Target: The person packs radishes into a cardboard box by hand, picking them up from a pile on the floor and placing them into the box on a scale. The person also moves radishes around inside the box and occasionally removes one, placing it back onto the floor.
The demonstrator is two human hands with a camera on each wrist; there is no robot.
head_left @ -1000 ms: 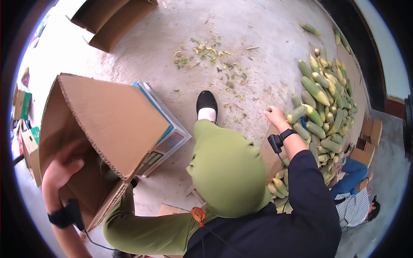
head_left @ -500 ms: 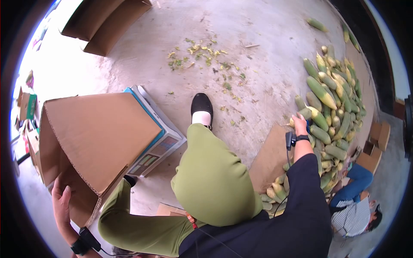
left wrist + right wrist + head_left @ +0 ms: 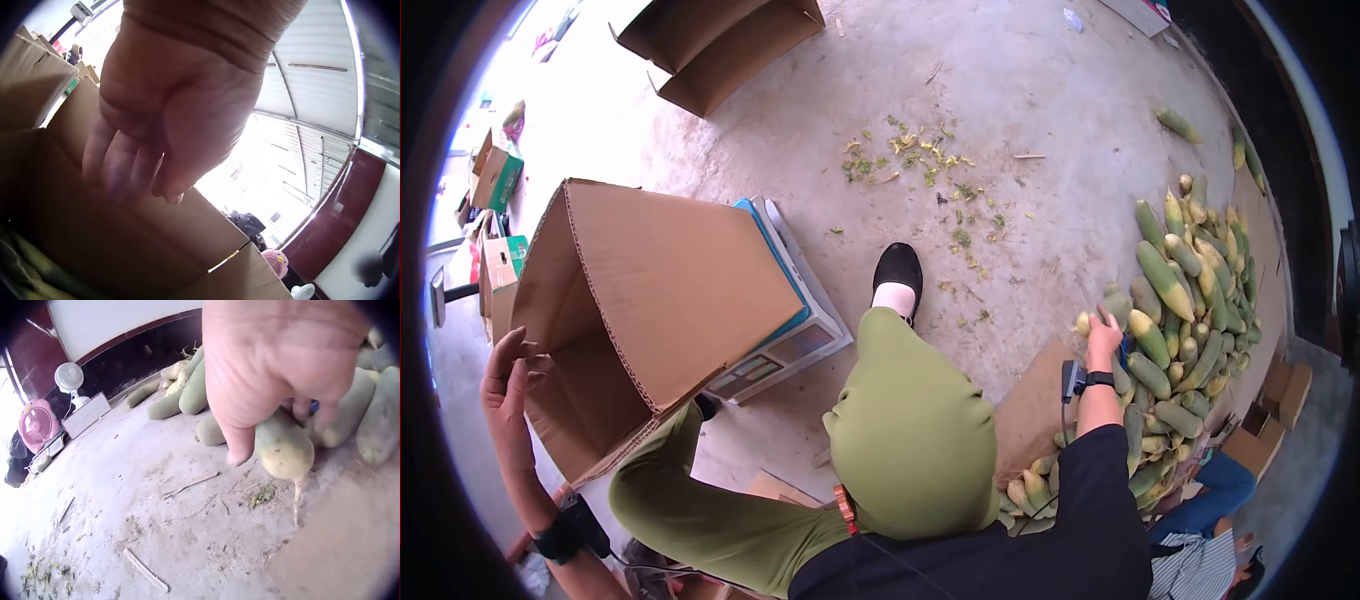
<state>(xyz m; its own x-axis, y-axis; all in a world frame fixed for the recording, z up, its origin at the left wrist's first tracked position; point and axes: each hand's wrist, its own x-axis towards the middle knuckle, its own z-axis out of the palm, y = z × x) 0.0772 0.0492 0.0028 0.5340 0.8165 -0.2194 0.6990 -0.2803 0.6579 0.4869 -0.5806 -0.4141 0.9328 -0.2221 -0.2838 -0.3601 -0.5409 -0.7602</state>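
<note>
At the near-left edge of the radish pile (image 3: pixel 1170 290), my right hand (image 3: pixel 1103 345) grips a green radish (image 3: pixel 284 453). In the right wrist view the thumb lies on one side of it and the fingers on the other, with its pale root tip pointing down. My left hand (image 3: pixel 508 385) holds nothing. Its fingers are loosely bent beside the open mouth of a cardboard box (image 3: pixel 685 290). The left wrist view shows green radishes (image 3: pixel 37 275) low inside that box. Beneath the box is a weighing scale (image 3: pixel 785 360) with a display panel.
A cardboard sheet (image 3: pixel 1035 405) lies beside the pile. Leaf scraps (image 3: pixel 925 155) litter the concrete floor, and another open carton (image 3: pixel 725 50) stands farther off. Right of the pile, a person in a striped top (image 3: pixel 1195 565) sits near small cartons (image 3: pixel 1260 435).
My left hand has come out of the box to its outer left side. My right hand has reached right to the pile and taken hold of a green radish.
</note>
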